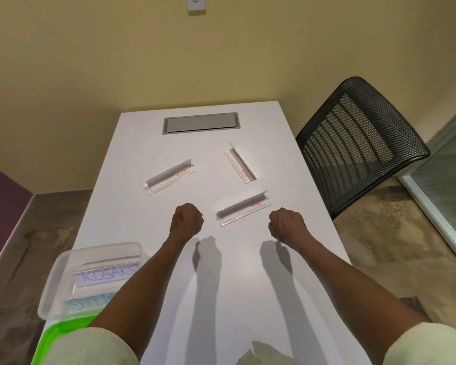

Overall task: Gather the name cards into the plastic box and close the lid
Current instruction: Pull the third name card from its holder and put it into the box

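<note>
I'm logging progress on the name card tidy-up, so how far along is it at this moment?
Done: at least two name cards lie in the plastic box. In hand: nothing; left hand and right hand are empty fists above the table. Left: three card holders to gather, then fit the green lid.

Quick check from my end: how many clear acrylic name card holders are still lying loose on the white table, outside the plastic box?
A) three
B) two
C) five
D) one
A: three clear acrylic name card holders lie loose on the white table, at and, all outside the clear plastic box.
</note>
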